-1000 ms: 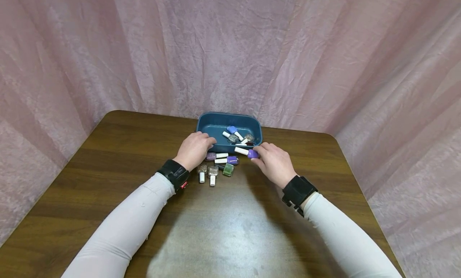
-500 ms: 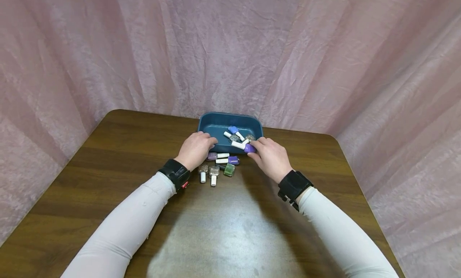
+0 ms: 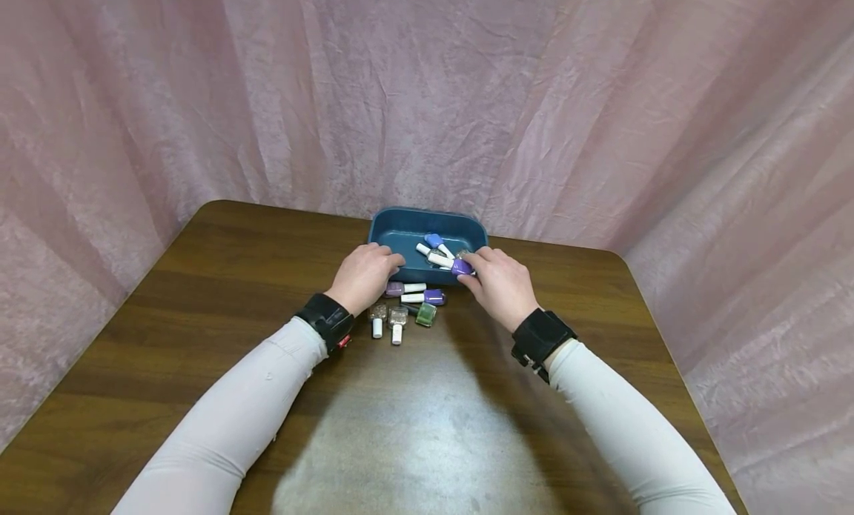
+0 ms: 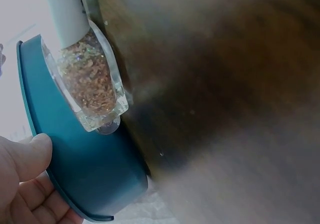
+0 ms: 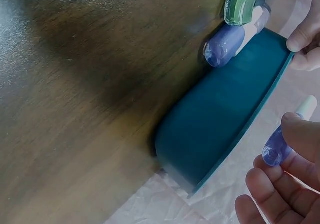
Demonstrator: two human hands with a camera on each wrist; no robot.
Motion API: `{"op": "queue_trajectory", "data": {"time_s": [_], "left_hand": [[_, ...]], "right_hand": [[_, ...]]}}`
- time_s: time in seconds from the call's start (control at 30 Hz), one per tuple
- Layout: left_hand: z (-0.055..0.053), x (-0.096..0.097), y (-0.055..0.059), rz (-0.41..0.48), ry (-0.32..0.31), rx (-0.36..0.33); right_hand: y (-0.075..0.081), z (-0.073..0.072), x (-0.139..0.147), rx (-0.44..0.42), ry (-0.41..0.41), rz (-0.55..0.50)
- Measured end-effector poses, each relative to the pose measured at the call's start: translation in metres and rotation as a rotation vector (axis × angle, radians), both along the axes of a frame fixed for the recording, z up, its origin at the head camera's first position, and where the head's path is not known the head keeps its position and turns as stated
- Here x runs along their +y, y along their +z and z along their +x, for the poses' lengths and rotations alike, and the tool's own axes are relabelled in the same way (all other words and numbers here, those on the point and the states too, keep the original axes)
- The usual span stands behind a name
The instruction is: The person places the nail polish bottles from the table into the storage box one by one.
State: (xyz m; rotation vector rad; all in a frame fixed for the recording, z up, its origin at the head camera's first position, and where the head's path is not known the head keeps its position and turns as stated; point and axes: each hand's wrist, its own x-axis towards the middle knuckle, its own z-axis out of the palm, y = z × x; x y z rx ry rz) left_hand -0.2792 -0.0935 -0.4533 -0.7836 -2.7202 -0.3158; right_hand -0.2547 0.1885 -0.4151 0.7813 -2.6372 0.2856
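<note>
My left hand (image 3: 363, 274) grips the front rim of a teal plastic bin (image 3: 407, 222) near its left corner. In the left wrist view its thumb presses the bin's outer wall (image 4: 95, 171), with the fingers curled over the rim. My right hand (image 3: 502, 281) pinches a purple nail polish bottle (image 3: 462, 267) between thumb and fingers, above the bin's front right part. The bottle's white cap points left; its rounded base shows in the right wrist view (image 5: 272, 155). Several bottles lie in the bin, including a blue one (image 3: 434, 240); others are partly hidden behind the held bottle.
In front of the bin lie several more nail polish bottles: a mauve one (image 3: 395, 290), a purple one (image 3: 434, 297), a green one (image 3: 425, 315) and glitter ones (image 3: 398, 317) with white caps. The wooden table (image 3: 233, 293) ends at a pink curtain (image 3: 427, 92).
My right hand has carried the purple nail polish bottle left and away from me, from in front of the bin to over it. My left hand has stayed on the rim.
</note>
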Motion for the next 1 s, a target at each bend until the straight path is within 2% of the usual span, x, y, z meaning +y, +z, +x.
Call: {"op": "queue_trajectory", "data": {"time_s": [0.23,0.5,0.73,1.0], "left_hand": [[0.000,0.000,0.000,-0.002,-0.003,0.000],[0.001,0.000,0.000,0.000,-0.001,0.013],[0.004,-0.001,0.001,0.024,-0.014,0.041],[0.003,0.000,0.002,0.023,-0.015,0.042]], "right_hand": [[0.005,-0.006,-0.004,0.007,-0.018,0.009],[0.011,-0.020,-0.012,-0.011,-0.051,0.041],[0.009,-0.031,-0.023,-0.016,-0.066,0.063],[0.003,-0.041,-0.032,-0.080,-0.120,0.090]]}}
